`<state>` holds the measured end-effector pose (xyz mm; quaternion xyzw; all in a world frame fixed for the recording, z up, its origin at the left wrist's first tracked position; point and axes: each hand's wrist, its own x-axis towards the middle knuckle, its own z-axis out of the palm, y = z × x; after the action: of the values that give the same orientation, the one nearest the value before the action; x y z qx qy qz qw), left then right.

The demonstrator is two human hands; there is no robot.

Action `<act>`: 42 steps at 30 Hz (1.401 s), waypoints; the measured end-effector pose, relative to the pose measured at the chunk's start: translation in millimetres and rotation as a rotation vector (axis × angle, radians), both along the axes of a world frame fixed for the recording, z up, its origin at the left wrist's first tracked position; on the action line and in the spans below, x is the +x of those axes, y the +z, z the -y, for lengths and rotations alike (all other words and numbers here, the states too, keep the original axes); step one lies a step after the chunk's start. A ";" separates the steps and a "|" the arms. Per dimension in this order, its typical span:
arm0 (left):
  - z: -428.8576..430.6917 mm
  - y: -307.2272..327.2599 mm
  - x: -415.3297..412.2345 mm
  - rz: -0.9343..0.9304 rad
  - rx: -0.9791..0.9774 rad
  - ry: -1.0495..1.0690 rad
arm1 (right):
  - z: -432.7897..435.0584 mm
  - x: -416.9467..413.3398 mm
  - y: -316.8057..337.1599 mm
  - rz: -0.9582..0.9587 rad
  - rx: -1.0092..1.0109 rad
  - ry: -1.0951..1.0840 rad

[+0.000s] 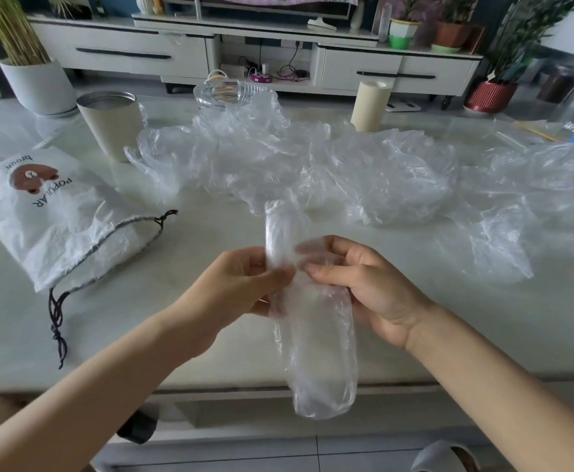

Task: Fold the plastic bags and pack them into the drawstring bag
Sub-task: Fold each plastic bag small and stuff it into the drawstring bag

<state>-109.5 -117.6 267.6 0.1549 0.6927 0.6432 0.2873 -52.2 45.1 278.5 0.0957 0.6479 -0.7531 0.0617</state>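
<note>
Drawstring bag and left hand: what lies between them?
Nothing: in the head view only bare tabletop separates the drawstring bag from the left hand.

The folded plastic bag [314, 335] is clear and colourless, as are the loose plastic bags [313, 158]; the drawstring bag [61, 226] is white, printed with a brown bear and dark lettering, its cord [57, 321] black; the counter [449, 318] is pale white; the cup [112, 131] is beige, silvery-rimmed; the ribbed pot [490, 96] is red.
</note>
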 end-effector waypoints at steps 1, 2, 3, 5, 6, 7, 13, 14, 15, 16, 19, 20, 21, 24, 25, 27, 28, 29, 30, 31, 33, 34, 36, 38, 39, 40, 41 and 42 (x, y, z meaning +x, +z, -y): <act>-0.6 1.0 0.5 0.000 -0.012 -0.002 | 0.1 -0.6 -1.1 -0.003 0.005 -0.005; -0.8 2.1 0.6 0.011 -0.012 0.009 | 0.5 -1.0 -2.1 -0.004 0.019 -0.020; -1.2 3.8 0.4 0.033 -0.010 0.022 | 0.9 -1.3 -3.7 -0.007 0.036 -0.042; -1.2 6.1 -2.1 0.163 0.051 0.076 | 2.5 -1.6 -5.9 -0.038 0.095 -0.081; -1.2 6.3 -3.5 0.249 0.102 0.085 | 3.4 -1.3 -6.6 -0.076 0.139 -0.094; -1.6 8.2 -3.0 0.330 0.136 0.078 | 4.1 -0.5 -6.7 -0.126 0.187 -0.106; -6.6 12.0 12.7 0.429 0.128 -0.179 | 7.4 4.1 -6.3 -0.342 0.442 -0.135; -6.7 10.7 12.7 0.456 0.154 -0.181 | 5.4 5.0 -4.4 -0.337 0.423 -0.131; -6.2 12.6 13.1 0.482 0.162 -0.181 | 2.4 6.3 -1.8 -0.319 0.394 -0.113; -4.3 9.0 9.8 0.472 0.149 -0.169 | -1.0 8.1 0.3 -0.309 0.394 -0.090; -0.5 8.9 6.0 0.428 0.104 -0.064 | -12.4 18.1 2.2 -0.502 0.908 -0.007; 0.1 6.7 5.2 0.410 0.108 -0.042 | -12.8 22.3 -2.2 -0.608 1.143 0.045; -1.2 6.7 6.1 0.398 0.113 -0.037 | -9.9 27.9 -7.9 -0.696 1.314 0.096; -3.0 -0.7 9.1 0.303 0.114 -0.004 | 13.1 39.4 -19.3 -0.892 1.398 0.135; -4.5 -1.6 10.7 0.274 0.104 0.019 | 17.6 41.0 -21.7 -0.937 1.343 0.126; -6.1 -5.3 12.3 0.148 0.069 0.082 | 21.3 40.0 -18.5 -0.895 1.134 0.129; -7.0 -7.5 13.1 0.055 0.061 0.118 | 21.8 39.9 -13.6 -0.801 0.988 0.116; -8.3 -7.2 15.0 -0.035 0.055 0.145 | 20.7 39.9 -8.9 -0.691 0.828 0.092; -9.6 -8.1 16.1 -0.106 0.059 0.158 | 18.2 39.7 -5.8 -0.588 0.679 0.080; -11.6 -8.9 17.8 -0.144 0.063 0.148 | 15.8 39.4 -3.0 -0.490 0.559 0.086; -15.0 -10.0 21.8 -0.146 0.078 0.082 | 10.9 37.7 -3.1 -0.347 0.450 0.069; -15.8 -10.1 22.5 -0.127 0.092 0.065 | 8.8 35.8 -5.7 -0.289 0.458 0.032; -16.8 -9.0 24.0 -0.087 0.109 0.018 | 6.1 32.5 -11.0 -0.202 0.507 -0.042; -15.7 -8.0 28.8 -0.103 0.104 -0.070 | 6.7 29.9 -14.1 -0.150 0.576 -0.075; -16.4 -7.5 32.8 -0.139 0.089 -0.106 | 6.8 29.8 -14.8 -0.135 0.594 -0.083; -16.8 -9.2 35.5 -0.185 0.066 -0.117 | 7.2 29.8 -15.2 -0.136 0.590 -0.086; -16.6 -11.9 36.6 -0.222 0.050 -0.114 | 8.6 29.4 -14.1 -0.144 0.570 -0.085; -16.8 -14.4 37.9 -0.236 0.056 -0.100 | 9.1 29.7 -14.0 -0.154 0.553 -0.089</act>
<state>-71.7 -100.8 253.2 0.2718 0.6950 0.6243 0.2310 -22.5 36.0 264.5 0.0797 0.8266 -0.5550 -0.0491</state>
